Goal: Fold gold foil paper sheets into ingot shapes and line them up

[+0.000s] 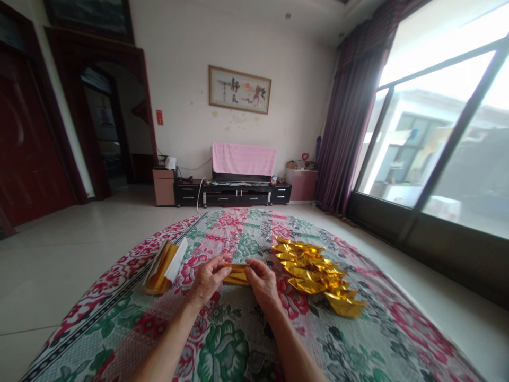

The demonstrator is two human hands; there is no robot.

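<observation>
My left hand (pixel 207 279) and my right hand (pixel 260 279) both pinch one folded piece of gold foil paper (pixel 235 275), held just above a floral cloth (pixel 222 339). Each hand grips one end, fingers closed on it. A stack of flat gold sheets (pixel 164 266) lies on the cloth to the left of my left hand. To the right of my right hand sits a pile of several folded gold paper ingots (pixel 318 276).
The floral cloth covers a low surface on a pale tiled floor (pixel 59 254). A dark TV stand (pixel 238 193) with a pink cover stands against the far wall. A large window (pixel 437 148) with purple curtains fills the right side; dark wooden doors (pixel 27 148) stand at the left.
</observation>
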